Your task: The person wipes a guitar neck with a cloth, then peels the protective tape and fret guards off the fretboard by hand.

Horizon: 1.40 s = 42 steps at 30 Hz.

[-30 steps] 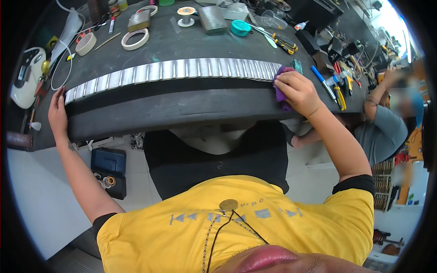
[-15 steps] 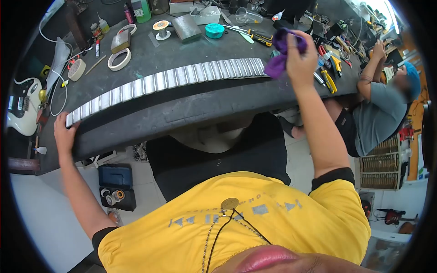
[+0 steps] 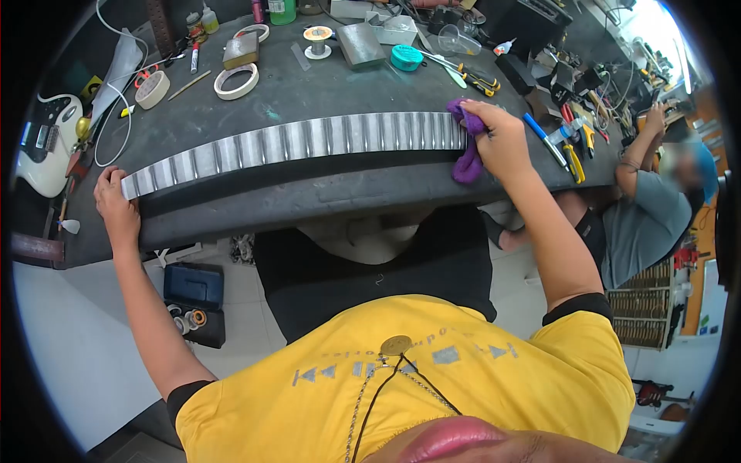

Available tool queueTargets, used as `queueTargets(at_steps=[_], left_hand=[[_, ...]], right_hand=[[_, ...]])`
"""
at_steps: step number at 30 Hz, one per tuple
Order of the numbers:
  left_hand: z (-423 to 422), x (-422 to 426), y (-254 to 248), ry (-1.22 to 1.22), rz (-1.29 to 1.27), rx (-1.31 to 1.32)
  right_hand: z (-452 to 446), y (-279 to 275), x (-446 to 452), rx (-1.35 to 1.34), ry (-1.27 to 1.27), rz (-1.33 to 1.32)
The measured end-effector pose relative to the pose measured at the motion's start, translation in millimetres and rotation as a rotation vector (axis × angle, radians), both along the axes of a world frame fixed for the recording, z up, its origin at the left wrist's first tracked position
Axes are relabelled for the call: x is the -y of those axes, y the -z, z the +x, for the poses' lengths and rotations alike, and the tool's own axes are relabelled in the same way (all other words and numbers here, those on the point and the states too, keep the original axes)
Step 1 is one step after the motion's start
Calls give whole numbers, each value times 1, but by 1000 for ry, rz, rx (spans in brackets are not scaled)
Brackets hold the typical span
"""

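Observation:
A long guitar neck point(image 3: 309, 139) lies across the near part of the bench, its fretboard covered in silvery strips between the frets. My left hand point(image 3: 118, 204) grips the neck's left end, fingers curled over it. In my right hand point(image 3: 502, 139) a bunched purple cloth point(image 3: 466, 166) is pressed against the neck's right end, part of it hanging down by the bench edge. The neck's underside is hidden, and so are some fingertips of my right hand inside the cloth.
Behind the neck lie tape rolls point(image 3: 236, 81), a solder spool point(image 3: 318, 42), a metal block point(image 3: 360, 46) and a teal round tin point(image 3: 406, 58). Pliers point(image 3: 573, 162) and a blue marker point(image 3: 538, 127) are at right. A co-worker point(image 3: 656, 201) sits beyond. A white guitar point(image 3: 48, 154) stands left.
My right hand has lowered the purple cloth from above the bench onto the neck's right end. The neck's silvery top now faces me more. My left hand stays at the left end.

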<state>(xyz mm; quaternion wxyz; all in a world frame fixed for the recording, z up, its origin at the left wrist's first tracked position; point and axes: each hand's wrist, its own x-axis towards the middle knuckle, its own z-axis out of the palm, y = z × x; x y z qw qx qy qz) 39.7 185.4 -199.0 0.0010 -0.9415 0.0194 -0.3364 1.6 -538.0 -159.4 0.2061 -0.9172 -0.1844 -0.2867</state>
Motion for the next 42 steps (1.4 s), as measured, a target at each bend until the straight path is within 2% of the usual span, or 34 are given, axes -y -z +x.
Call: queueTargets(at_steps=[7,17,19,26,29,33,37,42], left_hand=[[1,0,-1,5,7,-11],[-4,8,-2,6,5,38],[-3,8,-1,11,-3,43],[-1,5,4,11,-73,50],[-5,5,-1,-2,-47,37],[-5,2,1,-11,11,16],[-8,9,-3,2,11,46],[-5,5,-4,28,43,39]], right_hand=[[15,8,-95,72,-123,92],[53,7,-312,210,-501,85],[56,-1,-360,62,-585,45],[62,-12,-526,-26,-580,-118],[64,-6,-521,70,-640,-111],[63,-10,-463,23,-637,-203],[56,-10,-346,78,-669,-126],[40,-6,-196,99,-507,-170]])
